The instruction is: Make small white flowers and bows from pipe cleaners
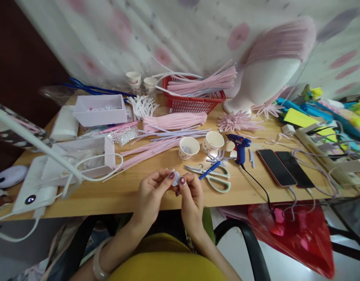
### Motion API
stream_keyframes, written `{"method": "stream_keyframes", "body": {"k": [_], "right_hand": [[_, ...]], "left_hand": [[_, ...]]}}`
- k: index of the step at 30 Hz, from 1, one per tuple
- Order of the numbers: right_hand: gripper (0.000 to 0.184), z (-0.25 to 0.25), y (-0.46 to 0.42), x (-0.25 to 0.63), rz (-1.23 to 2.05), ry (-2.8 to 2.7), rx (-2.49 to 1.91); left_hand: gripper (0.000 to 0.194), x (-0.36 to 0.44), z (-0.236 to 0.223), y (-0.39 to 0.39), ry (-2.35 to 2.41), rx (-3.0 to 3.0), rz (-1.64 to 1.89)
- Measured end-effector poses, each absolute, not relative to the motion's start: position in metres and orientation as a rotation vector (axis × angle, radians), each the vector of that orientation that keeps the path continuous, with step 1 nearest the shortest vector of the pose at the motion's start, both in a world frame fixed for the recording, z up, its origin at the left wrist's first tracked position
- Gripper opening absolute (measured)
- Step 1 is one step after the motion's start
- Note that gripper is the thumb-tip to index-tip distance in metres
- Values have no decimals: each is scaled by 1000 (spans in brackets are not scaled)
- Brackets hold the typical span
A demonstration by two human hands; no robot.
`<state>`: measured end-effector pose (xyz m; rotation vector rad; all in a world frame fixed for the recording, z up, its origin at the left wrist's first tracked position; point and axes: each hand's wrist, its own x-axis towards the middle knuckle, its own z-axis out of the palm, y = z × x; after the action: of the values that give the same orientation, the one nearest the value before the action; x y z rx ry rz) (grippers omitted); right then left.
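Note:
Both hands meet at the table's front edge around a small pale lilac fuzzy piece (176, 178), perhaps bent pipe cleaner. My left hand (154, 192) pinches it from the left, thumb on top. From the right, my right hand (192, 197) grips it between thumb and fingers. Fingertips cover part of the piece. Just beyond my right hand lie scissors (219, 182) with pale handles and a blue pen (209, 170). A paper cup (188, 148) with lilac bits inside stands past the hands, beside a second paper cup (213, 141).
A blue glue gun (240, 148) with a black cord sits right of the cups. Two phones (277, 168) lie farther right. Pink pipe cleaners (175, 121) and a red basket (194, 104) are behind. White boxes (100, 110) of beads stand left; a white foam head (263, 78) stands at the back.

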<state>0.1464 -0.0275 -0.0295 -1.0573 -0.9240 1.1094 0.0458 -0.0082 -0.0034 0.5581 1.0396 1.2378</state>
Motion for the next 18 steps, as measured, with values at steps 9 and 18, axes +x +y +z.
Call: {"method": "stream_keyframes", "body": {"k": [9,18], "right_hand": [[31,-25,-19,173,1245,-1251,-1026],[34,-22,-20,168,1250,-1179,-1067]], "left_hand": [[26,34,3,0,1018,722,1083],[20,35,-5,-5,984,827,1204]]}}
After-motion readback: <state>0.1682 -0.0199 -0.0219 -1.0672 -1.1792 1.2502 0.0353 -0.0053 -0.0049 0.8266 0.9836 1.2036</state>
